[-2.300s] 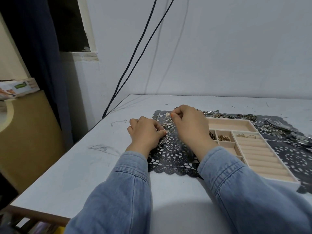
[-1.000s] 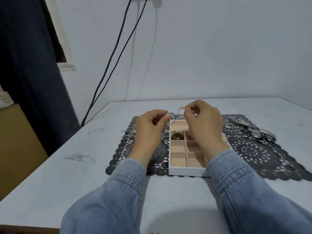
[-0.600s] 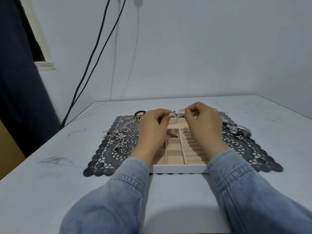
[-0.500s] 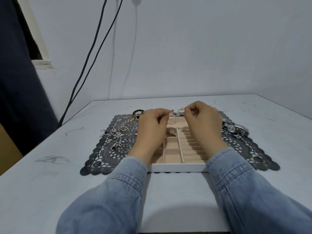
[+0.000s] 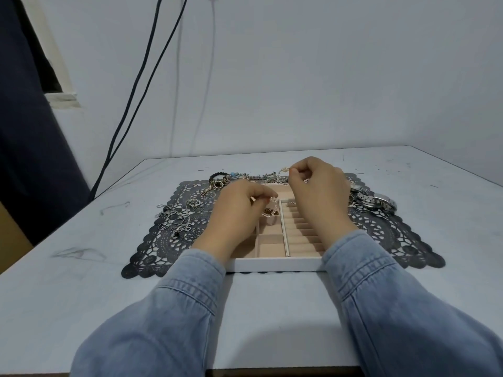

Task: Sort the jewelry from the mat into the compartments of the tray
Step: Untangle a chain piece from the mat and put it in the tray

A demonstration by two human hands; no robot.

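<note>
First, nearest me: my denim sleeves point(image 5: 190, 295) over the white table point(image 5: 68, 281). The tray point(image 5: 272, 263) sits on the dark lace mat point(image 5: 152, 257). Gold pieces point(image 5: 269, 212) lie in a small compartment on its left side. My left hand point(image 5: 234, 213) hovers above that side, fingers curled, pinching one end of a fine pearl chain point(image 5: 284, 169). My right hand point(image 5: 318, 191), higher and farther back, pinches the other end. The chain hangs between them over the tray. Tangled silver jewelry point(image 5: 179, 216) lies on the mat left of the tray, watches point(image 5: 375, 201) on the right, and a dark bead bracelet point(image 5: 219, 176) at the far edge.
</note>
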